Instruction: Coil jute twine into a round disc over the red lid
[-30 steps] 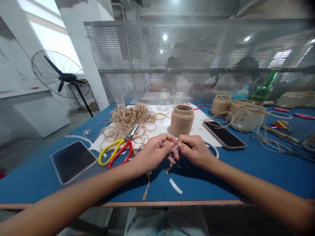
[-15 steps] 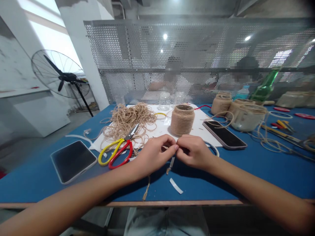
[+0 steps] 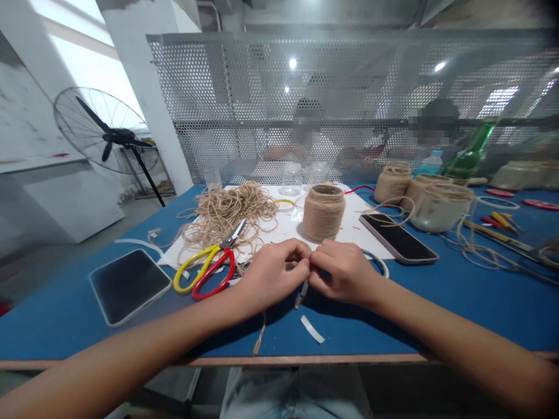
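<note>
My left hand [image 3: 279, 270] and my right hand [image 3: 345, 270] meet fingertip to fingertip just above the table, both closed in a pinch. Between them is a thin piece of jute twine [image 3: 308, 249], mostly hidden by the fingers. Below the hands show a twine end with a whitish strip [image 3: 301, 295] and, under my left wrist, a frayed twine end [image 3: 259, 337]. Right behind the hands stands a jar wrapped in twine [image 3: 324, 214]. Scissors [image 3: 213, 262] with one yellow and one red handle lie open left of my left hand.
A loose heap of twine [image 3: 238, 203] covers the white paper [image 3: 362, 238]. A tablet [image 3: 130, 287] lies left, a phone [image 3: 397, 238] right. Glass jars [image 3: 292, 179] stand behind; more wrapped jars [image 3: 393, 183] and a green bottle [image 3: 471, 151] are at right. A paper strip [image 3: 312, 329] lies in front.
My fingertips have shifted slightly left and the right fingers have curled closer against the left ones. The jar, scissors and other things on the table stay in place.
</note>
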Motion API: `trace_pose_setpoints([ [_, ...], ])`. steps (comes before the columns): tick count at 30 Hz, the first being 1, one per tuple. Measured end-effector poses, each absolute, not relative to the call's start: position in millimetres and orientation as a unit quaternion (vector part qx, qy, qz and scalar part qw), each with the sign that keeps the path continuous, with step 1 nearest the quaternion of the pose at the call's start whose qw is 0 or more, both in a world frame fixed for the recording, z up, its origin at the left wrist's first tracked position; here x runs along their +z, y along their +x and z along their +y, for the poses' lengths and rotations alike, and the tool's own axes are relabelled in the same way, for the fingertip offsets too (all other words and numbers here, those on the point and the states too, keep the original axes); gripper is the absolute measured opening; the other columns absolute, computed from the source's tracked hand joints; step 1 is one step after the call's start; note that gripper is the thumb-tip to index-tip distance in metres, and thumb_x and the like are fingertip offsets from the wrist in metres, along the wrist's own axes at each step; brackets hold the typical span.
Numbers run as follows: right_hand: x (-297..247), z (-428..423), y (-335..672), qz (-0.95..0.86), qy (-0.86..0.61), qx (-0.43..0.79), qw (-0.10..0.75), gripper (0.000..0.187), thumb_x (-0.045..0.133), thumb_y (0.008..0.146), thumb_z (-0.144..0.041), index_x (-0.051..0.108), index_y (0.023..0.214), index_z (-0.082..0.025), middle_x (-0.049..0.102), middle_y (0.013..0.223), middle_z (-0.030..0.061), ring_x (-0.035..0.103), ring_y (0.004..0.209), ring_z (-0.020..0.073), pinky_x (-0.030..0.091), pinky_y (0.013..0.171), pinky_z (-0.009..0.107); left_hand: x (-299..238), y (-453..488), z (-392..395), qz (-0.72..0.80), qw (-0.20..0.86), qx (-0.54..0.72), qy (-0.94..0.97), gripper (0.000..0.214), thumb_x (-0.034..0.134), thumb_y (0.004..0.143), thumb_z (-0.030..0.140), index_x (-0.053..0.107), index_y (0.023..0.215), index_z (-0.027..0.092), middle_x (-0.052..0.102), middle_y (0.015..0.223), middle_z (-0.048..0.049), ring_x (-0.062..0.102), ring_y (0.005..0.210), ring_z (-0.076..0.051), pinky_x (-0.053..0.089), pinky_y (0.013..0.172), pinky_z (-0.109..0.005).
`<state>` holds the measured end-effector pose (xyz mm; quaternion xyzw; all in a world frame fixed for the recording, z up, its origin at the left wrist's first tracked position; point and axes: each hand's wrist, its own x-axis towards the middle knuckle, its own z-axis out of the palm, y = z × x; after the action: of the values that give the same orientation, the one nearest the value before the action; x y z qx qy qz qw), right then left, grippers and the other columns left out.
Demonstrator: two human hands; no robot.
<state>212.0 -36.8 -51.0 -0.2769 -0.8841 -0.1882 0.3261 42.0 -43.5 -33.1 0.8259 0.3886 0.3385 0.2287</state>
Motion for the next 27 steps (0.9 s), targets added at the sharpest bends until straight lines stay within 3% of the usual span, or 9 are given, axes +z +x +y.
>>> trace_pose_setpoints([
  [9,-46.2,-38.5,213.0,-0.889,-0.29,-0.117,0.335,0.01,0.046,0.073,-0.016,0.049,0.063,-0.016,0.046,0.056,0.0,0.038,0.054,0.0112,0.027,0.053,0.024,-28.5,41.6,-41.9,0.378,0.255,0.35,0.819,0.008,0.048,0.075,0.015,0.056,0.074,0.016,0.061,0.07,0.0027,0.055,0.067,-0.01,0.04,0.064,-0.019],
  [27,-43.6,-41.2,210.1,-0.88,-0.304,-0.037,0.363,0.018,0.045,0.076,-0.015,0.045,0.058,-0.016,0.044,0.052,-0.0016,0.038,0.05,0.0091,0.027,0.052,0.022,-25.2,40.0,-40.7,0.349,0.128,0.347,0.861,0.006,0.051,0.078,0.017,0.054,0.073,0.016,0.056,0.076,-0.001,0.05,0.077,-0.014,0.037,0.071,-0.025],
])
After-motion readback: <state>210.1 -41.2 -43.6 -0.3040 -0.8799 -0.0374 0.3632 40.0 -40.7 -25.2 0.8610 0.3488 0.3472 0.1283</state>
